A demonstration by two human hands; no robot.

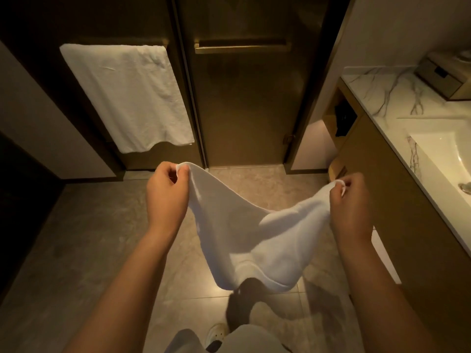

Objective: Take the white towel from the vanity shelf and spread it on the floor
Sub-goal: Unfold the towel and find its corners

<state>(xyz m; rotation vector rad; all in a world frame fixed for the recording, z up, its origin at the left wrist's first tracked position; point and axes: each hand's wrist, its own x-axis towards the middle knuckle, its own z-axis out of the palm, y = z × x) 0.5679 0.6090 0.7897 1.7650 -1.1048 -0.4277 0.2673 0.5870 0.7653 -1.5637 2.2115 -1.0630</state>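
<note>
Nearest to us, at the bottom edge, we see a light shoe (216, 332) and pale trouser legs (254, 337) on the tiled floor (102, 238). Just above them hangs the lower hem of the white towel (254, 238), which is in the air and, as far as we can tell, does not touch the floor.

The towel is held at its two upper corners. The left hand (165, 197) pinches one corner with curled fingers and the right hand (350, 207) pinches the other. So the held edge runs left to right between the hands and sags in the middle. The left hand looks slightly farther than the right.

We judge that the free floor lies ahead of the hands, before the dark glass door (242, 110), so both hands should go down and forward together. Far left hangs a second towel (127, 98). The vanity (397, 194) stands on the right.
</note>
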